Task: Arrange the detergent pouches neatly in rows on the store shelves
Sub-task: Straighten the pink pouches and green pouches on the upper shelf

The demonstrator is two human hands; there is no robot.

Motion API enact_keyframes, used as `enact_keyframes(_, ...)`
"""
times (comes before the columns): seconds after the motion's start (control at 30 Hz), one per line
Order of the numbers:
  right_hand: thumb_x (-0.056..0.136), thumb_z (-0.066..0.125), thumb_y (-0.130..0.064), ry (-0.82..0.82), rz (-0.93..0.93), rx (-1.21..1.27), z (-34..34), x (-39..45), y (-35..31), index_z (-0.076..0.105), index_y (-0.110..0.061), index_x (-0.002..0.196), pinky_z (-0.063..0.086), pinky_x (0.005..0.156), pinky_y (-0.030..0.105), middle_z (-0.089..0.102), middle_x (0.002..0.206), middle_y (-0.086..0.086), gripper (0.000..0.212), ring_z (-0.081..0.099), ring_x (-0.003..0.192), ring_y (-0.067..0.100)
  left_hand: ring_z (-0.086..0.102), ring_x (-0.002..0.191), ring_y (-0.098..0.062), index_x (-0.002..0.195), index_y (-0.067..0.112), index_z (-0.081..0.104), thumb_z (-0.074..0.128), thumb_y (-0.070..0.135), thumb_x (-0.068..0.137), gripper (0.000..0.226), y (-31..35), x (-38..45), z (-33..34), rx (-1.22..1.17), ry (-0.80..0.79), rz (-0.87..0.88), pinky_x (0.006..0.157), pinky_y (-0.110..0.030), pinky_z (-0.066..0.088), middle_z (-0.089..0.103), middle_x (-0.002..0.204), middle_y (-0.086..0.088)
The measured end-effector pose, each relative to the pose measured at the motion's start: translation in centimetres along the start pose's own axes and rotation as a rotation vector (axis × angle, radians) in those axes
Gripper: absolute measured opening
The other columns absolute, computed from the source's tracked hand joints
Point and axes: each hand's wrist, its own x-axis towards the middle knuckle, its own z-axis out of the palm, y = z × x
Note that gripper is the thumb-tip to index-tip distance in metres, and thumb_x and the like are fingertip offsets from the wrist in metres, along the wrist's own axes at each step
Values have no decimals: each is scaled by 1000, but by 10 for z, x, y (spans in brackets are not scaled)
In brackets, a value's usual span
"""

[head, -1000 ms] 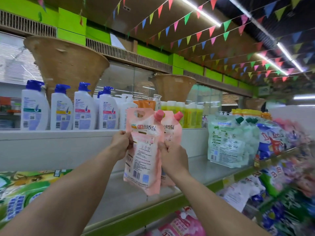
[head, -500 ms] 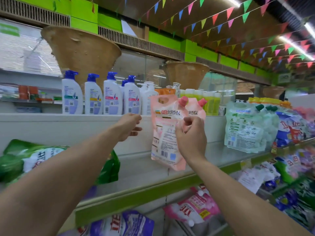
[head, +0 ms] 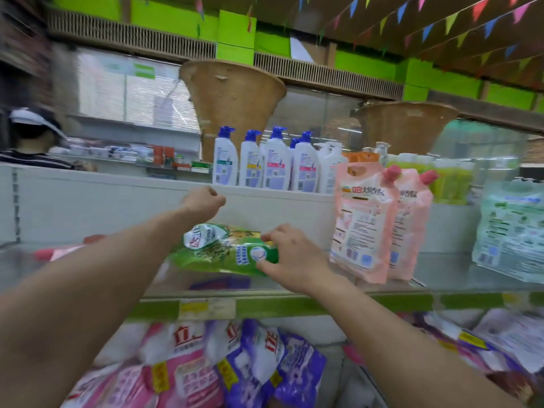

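A green detergent pouch (head: 217,254) lies flat on the grey shelf (head: 441,269). My right hand (head: 290,257) grips its right end, thumb below and fingers on top. My left hand (head: 203,201) hovers above the pouch near the white back panel, its fingers curled with nothing in them. Two pink pouches (head: 363,228) with pink caps stand upright side by side to the right of my right hand, apart from it. Pale green pouches (head: 512,234) stand at the far right of the same shelf.
Blue-capped white bottles (head: 265,163) line the ledge above. Pink and purple pouches (head: 235,366) crowd the lower shelf under the green price strip (head: 323,304). A blurred pink pouch (head: 59,251) lies at the shelf's left. A person in a cap (head: 32,136) stands beyond, far left.
My right hand let go of the pink pouches, which now stand on the shelf, and moved left onto the green pouch. My left hand closed. The view swung left.
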Motion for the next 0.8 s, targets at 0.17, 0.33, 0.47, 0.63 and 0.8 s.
enact_keyframes(0.17, 82, 61, -44, -11, -84, -74, 19, 7, -39, 53, -24, 129, 39, 99, 36, 49, 128, 1, 52, 42, 122, 21, 60, 99, -33, 105, 4, 64, 58, 33, 87, 35, -46, 2, -39, 345, -18, -153, 86, -33, 44, 66, 106, -16)
enact_keyframes(0.33, 81, 60, -42, -25, -96, -151, 41, 23, -68, 54, -22, 127, 43, 97, 42, 50, 124, 3, 50, 42, 118, 23, 50, 54, -26, 86, 0, 57, 58, 13, 86, 13, -89, 14, -57, 84, -232, -309, 48, -28, 45, 52, 78, -17)
enact_keyframes(0.47, 77, 63, -41, -47, -53, -184, 58, 32, -80, 55, -21, 125, 43, 95, 41, 49, 123, 1, 52, 39, 119, 22, 31, 32, -12, 69, 11, 45, 51, 12, 86, 18, -101, 25, -57, -114, -403, -341, 41, -14, 24, 45, 37, -2)
enact_keyframes(0.63, 76, 64, -43, 27, -38, -303, 72, 33, -88, 60, -18, 117, 47, 87, 40, 53, 118, 1, 47, 43, 113, 23, 33, 26, -10, 59, 15, 39, 41, 18, 89, 30, -87, 35, -54, -265, -569, -285, 32, -12, 18, 40, 35, 0)
enact_keyframes(0.8, 72, 71, -24, 332, 2, -395, 75, 36, -88, 68, -15, 81, 50, 54, 31, 67, 82, 2, 13, 61, 77, 24, 40, 29, -10, 66, 16, 41, 41, 16, 89, 23, -46, 49, -57, -607, -549, -203, 32, -12, 22, 43, 40, 2)
